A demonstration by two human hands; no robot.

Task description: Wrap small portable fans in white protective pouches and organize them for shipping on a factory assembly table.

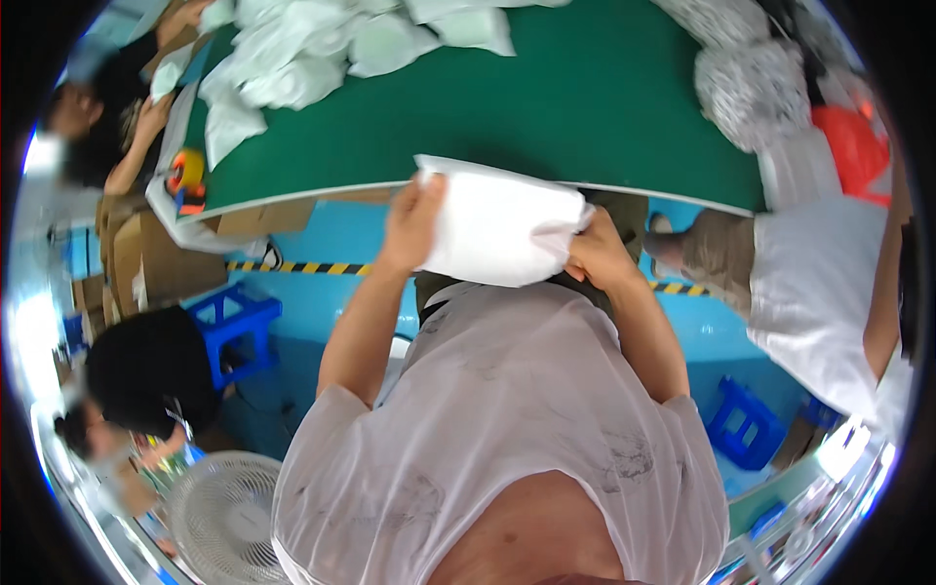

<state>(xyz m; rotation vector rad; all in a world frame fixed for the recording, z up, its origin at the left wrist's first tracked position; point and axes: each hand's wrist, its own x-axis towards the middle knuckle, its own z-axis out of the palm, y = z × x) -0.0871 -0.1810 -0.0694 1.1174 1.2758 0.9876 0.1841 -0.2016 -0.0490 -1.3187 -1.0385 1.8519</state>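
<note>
A white pouch-like packet is held up in front of me at the table's near edge, its surface bright and slightly creased. Its left side is gripped by my left hand, thumb on the near face and the other fingers mostly behind. At the right end, my right hand pinches the packet's corner, where the material is bunched up. What the packet contains, if anything, does not show. Beyond it lies the green tabletop, with a heap of similar white packets at the far left.
Tape in a dispenser sits at the table's left edge. Silvery bundles and a red bag are at the right. People work on both sides. Blue stools, cardboard boxes and a fan stand around me.
</note>
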